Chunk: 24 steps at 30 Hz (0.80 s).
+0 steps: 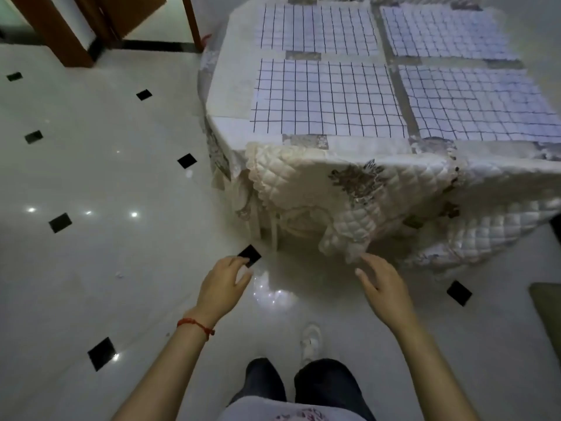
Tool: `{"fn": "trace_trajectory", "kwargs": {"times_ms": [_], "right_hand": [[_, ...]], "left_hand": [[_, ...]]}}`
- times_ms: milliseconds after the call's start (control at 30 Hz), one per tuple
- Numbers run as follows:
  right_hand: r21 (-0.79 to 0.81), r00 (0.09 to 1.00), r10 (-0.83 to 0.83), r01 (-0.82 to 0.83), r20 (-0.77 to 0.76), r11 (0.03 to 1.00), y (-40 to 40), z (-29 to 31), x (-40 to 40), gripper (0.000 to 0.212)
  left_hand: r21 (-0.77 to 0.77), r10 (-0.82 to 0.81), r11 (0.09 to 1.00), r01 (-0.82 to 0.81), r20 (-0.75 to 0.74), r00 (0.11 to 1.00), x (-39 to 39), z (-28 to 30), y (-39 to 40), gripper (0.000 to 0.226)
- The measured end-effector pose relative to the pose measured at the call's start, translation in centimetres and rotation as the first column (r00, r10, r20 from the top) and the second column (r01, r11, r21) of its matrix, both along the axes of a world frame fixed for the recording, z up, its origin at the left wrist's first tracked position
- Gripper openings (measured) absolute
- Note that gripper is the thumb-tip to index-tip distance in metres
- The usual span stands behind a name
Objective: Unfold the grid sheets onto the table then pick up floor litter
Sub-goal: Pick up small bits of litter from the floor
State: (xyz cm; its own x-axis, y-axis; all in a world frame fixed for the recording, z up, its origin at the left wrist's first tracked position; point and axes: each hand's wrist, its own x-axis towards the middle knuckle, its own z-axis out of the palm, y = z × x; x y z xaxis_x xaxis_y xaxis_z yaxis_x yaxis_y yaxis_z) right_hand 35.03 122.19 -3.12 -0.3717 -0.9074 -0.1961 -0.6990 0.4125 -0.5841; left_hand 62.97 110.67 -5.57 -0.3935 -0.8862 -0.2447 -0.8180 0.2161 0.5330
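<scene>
A glossy pale tiled floor [100,177] fills the left and lower part of the view, set with small black diamond insets [60,222] and dotted with bright reflections of ceiling lights [134,214]. Brown wooden door frames [57,31] stand at the upper left above a dark skirting strip [158,45]. A quilted cream cloth [349,202] with floral patches drapes over the counter's [230,83] edge.
</scene>
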Motion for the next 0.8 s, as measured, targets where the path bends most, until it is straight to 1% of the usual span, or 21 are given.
{"fn": "trace_trajectory", "kwargs": {"times_ms": [133, 200, 333, 467, 600, 800], "right_hand": [[0.218, 0.991, -0.092, 0.069, 0.098, 0.974, 5.2, -4.6, 3.8, 0.041], [0.284, 0.979, -0.140, 0.093, 0.150, 0.954, 7.7, -6.0, 5.4, 0.042], [0.390, 0.947, -0.243, 0.147, 0.209, 0.909, 11.8, -8.2, 7.2, 0.043], [0.483, 0.936, -0.270, 0.133, 0.227, 0.866, 14.9, -9.7, 7.7, 0.044], [0.506, 0.944, -0.233, 0.086, 0.235, 0.858, 16.4, -10.4, 7.3, 0.044], [0.502, 0.971, -0.086, -0.039, 0.224, 0.864, 15.5, -10.0, 8.2, 0.045]], "left_hand": [[0.207, -0.031, 0.978, 0.006, 0.118, 0.993, 4.7, -4.4, 3.0, 0.042], [0.276, -0.057, 0.961, 0.007, 0.173, 0.983, 6.3, -5.8, 4.4, 0.043], [0.362, -0.090, 0.932, 0.002, 0.225, 0.970, 8.3, -7.4, 6.6, 0.044], [0.409, -0.015, 0.909, -0.088, 0.242, 0.970, 9.5, -8.3, 9.0, 0.044], [0.403, 0.054, 0.903, -0.153, 0.247, 0.968, 10.2, -8.5, 12.1, 0.044], [0.409, 0.214, 0.867, -0.285, 0.211, 0.954, 13.1, -7.9, 17.4, 0.042]]}}
